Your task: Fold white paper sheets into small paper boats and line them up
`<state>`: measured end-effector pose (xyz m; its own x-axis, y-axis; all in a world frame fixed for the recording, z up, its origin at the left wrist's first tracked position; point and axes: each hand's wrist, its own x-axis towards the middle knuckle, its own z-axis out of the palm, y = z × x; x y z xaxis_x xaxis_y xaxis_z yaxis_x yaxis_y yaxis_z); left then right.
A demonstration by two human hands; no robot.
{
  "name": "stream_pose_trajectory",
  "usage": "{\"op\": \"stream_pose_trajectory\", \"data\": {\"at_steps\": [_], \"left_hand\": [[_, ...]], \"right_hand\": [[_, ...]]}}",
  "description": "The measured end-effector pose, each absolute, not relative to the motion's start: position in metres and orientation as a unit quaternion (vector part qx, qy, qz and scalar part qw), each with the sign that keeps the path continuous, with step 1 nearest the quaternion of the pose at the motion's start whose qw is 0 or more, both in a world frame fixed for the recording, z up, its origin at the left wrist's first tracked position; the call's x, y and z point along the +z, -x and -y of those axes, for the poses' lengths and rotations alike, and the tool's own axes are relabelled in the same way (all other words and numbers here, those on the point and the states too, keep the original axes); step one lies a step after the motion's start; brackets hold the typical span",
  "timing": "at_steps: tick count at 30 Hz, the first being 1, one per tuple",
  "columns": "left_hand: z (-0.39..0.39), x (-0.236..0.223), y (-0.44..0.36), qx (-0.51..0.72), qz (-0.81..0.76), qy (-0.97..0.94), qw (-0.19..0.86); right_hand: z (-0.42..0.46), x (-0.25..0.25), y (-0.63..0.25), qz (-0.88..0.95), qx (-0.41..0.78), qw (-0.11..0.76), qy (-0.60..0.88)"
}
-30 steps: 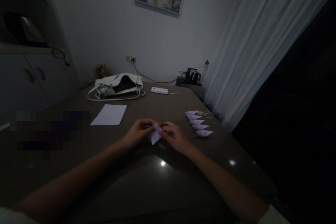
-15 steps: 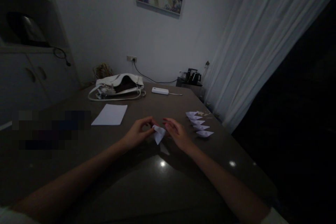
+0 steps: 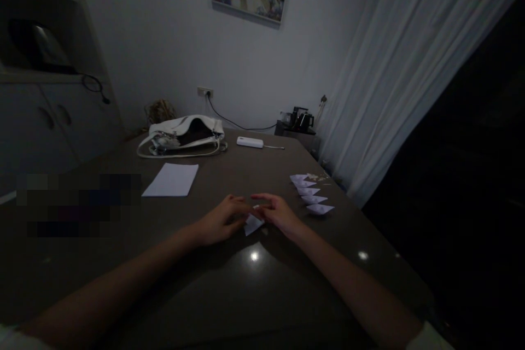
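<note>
A small piece of folded white paper (image 3: 254,224) is low over the dark table, between my two hands, partly covered by fingers. My left hand (image 3: 226,220) has its fingers bent over the paper's upper left side, with the thumb close to the left edge. On the other side, my right hand (image 3: 279,214) grips the upper right part between thumb and fingers, its index finger stretched out above. Whether the paper touches the tabletop is hard to see. To the right stand several folded white paper boats (image 3: 320,209) in a row.
A stack of white paper sheets (image 3: 171,179) lies left of centre. Farther back are a white handbag (image 3: 186,134) and a white power bank (image 3: 250,143) with a short strap. Small pale scraps (image 3: 318,178) lie beside the boats. A blurred patch hides the table's left side.
The folded paper, held up by my left hand before, has come down and turned. My right hand, apart from it earlier, now grips its right side.
</note>
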<state>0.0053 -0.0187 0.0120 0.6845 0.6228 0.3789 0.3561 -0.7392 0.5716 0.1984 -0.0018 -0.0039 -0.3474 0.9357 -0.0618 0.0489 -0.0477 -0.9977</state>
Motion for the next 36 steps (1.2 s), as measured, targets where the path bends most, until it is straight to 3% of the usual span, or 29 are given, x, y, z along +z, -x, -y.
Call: {"op": "stream_pose_trajectory", "data": {"at_steps": [5,11,18,31,36], "left_hand": [[0.024,0.022,-0.007,0.276,-0.273,-0.893,0.226],[0.014,0.016,-0.009,0.362,-0.312,-0.856,0.197],[0.007,0.008,-0.009,0.392,-0.369,-0.801,0.262],[0.003,0.004,-0.009,0.449,-0.404,-0.712,0.358],[0.003,0.003,-0.01,0.403,-0.379,-0.722,0.416]], "right_hand": [[-0.003,-0.009,-0.202,0.591,0.55,0.411,0.423],[-0.001,-0.004,-0.199,0.602,0.57,0.404,0.387],[0.005,0.002,-0.197,0.599,0.592,0.422,0.336],[0.0,-0.006,-0.196,0.632,0.59,0.362,0.35],[-0.001,-0.005,-0.197,0.678,0.54,0.358,0.348]]}}
